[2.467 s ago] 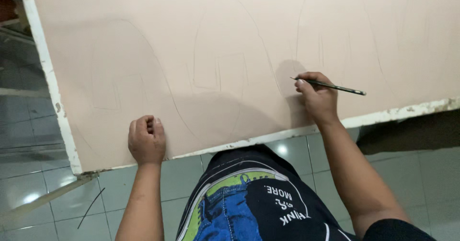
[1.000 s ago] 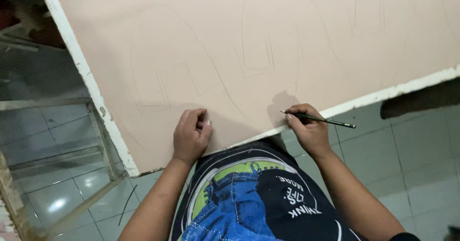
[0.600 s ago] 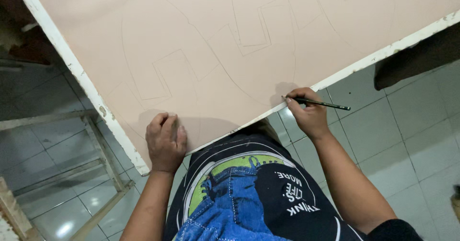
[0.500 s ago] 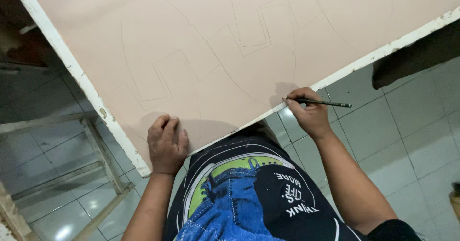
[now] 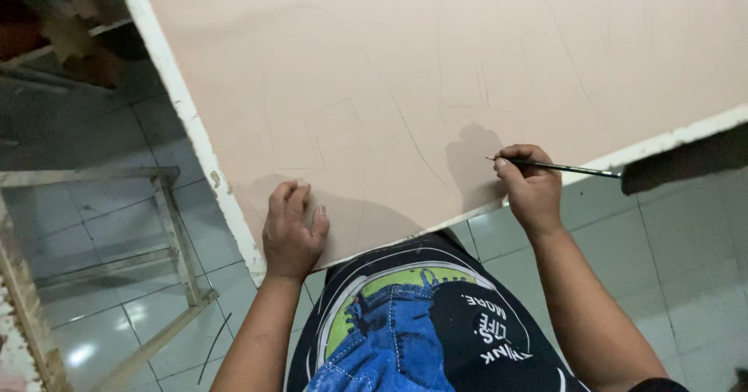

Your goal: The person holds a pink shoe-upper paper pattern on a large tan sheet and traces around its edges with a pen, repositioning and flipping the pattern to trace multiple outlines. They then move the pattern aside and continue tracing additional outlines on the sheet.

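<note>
Right now the right hand (image 5: 534, 193) pinches a thin pencil (image 5: 557, 167) in a tight grip, its tip at the near edge of the big pink board (image 5: 436, 57). The left hand (image 5: 292, 232) lies flat with fingers spread, pressing the board down. Faint drawn lines (image 5: 331, 131) cross it. It looks like drawing work; more lines would need a steady board. No boxes or bowls show.

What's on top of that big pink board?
On the pink board lie faint pencil outlines, the left hand resting flat near its edge, and the right hand holding a pencil. Whatever lines run beneath the hands are covered.
</note>
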